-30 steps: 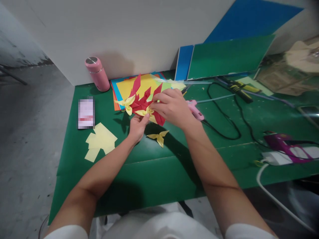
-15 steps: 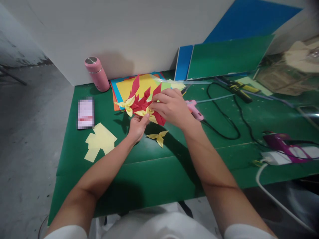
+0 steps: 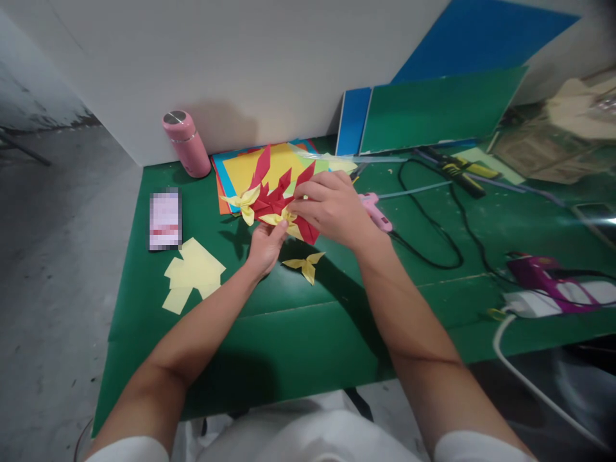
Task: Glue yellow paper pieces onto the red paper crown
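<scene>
Both hands hold a folded paper piece of red points with small yellow flowers, raised above the green table. My left hand grips it from below, thumb pressed on a yellow flower. My right hand pinches its right side from above, fingers closed on the red paper. A loose yellow folded flower lies on the table just below the hands.
Coloured paper sheets lie behind the hands; yellow squares and a phone at left. A pink bottle stands by the wall. A pink glue gun, black cable, purple tool and green board are at right.
</scene>
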### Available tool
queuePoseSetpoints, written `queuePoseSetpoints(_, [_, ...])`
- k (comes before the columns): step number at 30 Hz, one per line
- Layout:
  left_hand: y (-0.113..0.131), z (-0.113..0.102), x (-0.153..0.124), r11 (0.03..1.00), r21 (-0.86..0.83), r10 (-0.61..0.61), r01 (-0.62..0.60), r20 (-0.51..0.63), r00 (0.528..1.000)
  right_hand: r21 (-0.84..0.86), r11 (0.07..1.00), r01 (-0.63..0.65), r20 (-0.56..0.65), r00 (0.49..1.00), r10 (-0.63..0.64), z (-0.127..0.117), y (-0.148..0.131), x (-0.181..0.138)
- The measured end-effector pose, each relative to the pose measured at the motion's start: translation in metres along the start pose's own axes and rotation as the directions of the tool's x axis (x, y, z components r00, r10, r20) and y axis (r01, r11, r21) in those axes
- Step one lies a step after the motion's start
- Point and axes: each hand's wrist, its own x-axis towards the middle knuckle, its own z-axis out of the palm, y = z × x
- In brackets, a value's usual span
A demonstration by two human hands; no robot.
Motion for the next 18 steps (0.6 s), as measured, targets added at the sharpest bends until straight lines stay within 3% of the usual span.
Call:
queuePoseSetpoints(12, [-0.001,0.001,-0.001,0.999,-0.031,0.021,-0.021,-0.007,1.000,-0.027,1.000,0.006,0.016,1.000,-0.006,0.003,0.005,-0.001])
queuePoseSetpoints(18, [-0.007,-0.003,0.002,0.997,-0.015,0.073,-0.073,0.018,0.997,0.086,0.980,-0.178,-0.033,0.983,0.181,-0.008,0.000,-0.002])
